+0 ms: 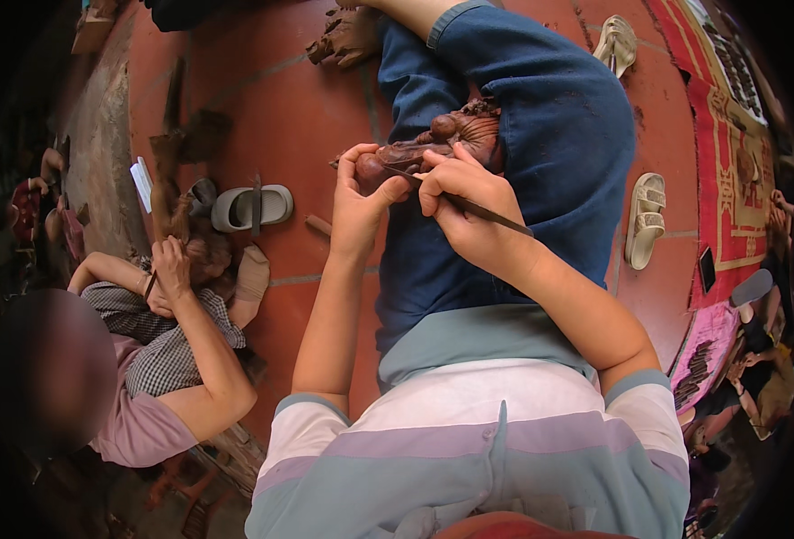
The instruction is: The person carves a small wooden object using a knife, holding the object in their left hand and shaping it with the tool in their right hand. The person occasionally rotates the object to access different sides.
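A reddish-brown carved wooden figure, with rounded lumps and a ribbed, fan-like part, rests against my blue-trousered legs. Its left end is gripped by my left hand, fingers curled over the rounded tip and thumb along the near side. In my right hand is a slim carving tool with a dark handle, held like a pen. The tool's thin front end points left and lies close to the carving by my left thumb. Whether its tip touches the wood is too small to tell.
On the left, a co-worker's hand works at another wooden piece. A grey sandal and a short wooden stick lie on the red tiles. Another carved wood piece lies beyond my legs. Right are cream sandals, a phone and a red-gold mat.
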A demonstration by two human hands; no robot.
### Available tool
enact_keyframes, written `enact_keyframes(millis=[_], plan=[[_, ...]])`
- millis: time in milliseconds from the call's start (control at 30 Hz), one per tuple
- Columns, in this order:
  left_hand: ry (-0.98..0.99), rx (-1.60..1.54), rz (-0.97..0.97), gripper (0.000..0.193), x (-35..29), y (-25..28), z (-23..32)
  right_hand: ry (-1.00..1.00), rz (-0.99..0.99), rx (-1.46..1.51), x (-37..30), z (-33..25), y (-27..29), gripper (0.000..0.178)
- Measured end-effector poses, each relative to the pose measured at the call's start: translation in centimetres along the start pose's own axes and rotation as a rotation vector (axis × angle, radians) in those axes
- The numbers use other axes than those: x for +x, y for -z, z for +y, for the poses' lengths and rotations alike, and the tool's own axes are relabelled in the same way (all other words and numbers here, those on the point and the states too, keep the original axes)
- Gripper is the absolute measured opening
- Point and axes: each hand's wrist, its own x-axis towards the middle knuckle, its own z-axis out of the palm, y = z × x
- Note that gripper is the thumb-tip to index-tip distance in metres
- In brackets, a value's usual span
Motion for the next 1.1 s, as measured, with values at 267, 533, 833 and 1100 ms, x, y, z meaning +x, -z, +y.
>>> enact_keyframes(millis=[267, 533, 833, 1100], plan=[[0.158, -0.363, -0.14, 0.059, -0.8, 1.9, 0.6, -0.236, 0.305, 0.539, -1.9, -1.5, 7.7, 0.014], [-0.016, 0.186, 0.128, 0.048, -0.4, -1.6, -0.1, -0.355, 0.445, 0.607, -6.4, -2.1, 10.6, 0.028], [-0.169, 0.363, 0.128, 0.043, 0.3, -5.4, 2.3, -0.236, 0.432, 0.615, -10.0, -4.1, 13.2, 0.026], [-0.606, 0.829, -0.288, 0.035, 2.6, -14.2, 6.7, -0.257, 0.617, 0.668, -15.2, -4.4, 14.9, 0.026]])
